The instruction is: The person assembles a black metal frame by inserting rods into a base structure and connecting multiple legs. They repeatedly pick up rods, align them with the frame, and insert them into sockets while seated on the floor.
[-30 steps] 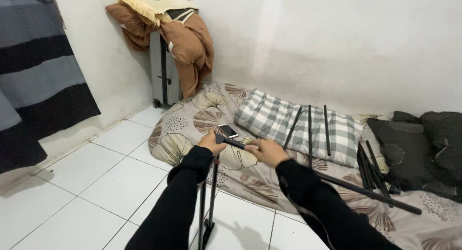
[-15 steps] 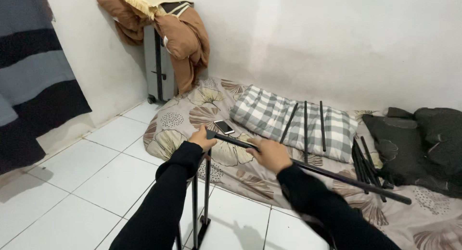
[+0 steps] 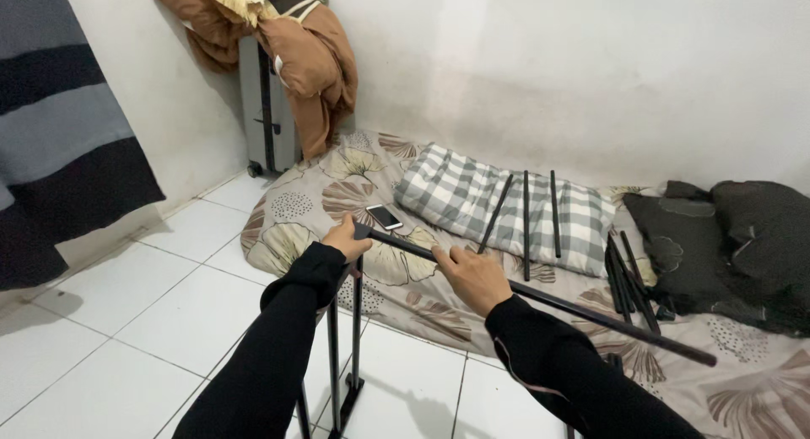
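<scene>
A long black metal bar (image 3: 591,314) runs level from left to lower right above the floor. My left hand (image 3: 348,236) grips its left end, where it meets the top of a black upright frame (image 3: 344,346) standing on the tiles. My right hand (image 3: 472,274) is closed around the bar a little further right. Both arms wear black sleeves. A white phone (image 3: 385,217) lies on the patterned mattress just beyond the left hand.
A floral mattress (image 3: 321,194) covers the floor, with a checked pillow (image 3: 472,198) bearing three loose black rods (image 3: 525,219). Several more rods (image 3: 629,274) lie beside a dark blanket (image 3: 734,245). A grey suitcase (image 3: 261,110) draped with brown clothes stands in the corner.
The view has drawn nearer and the hands sit slightly lower and further apart on the bar. The bar stays held level on the frame.
</scene>
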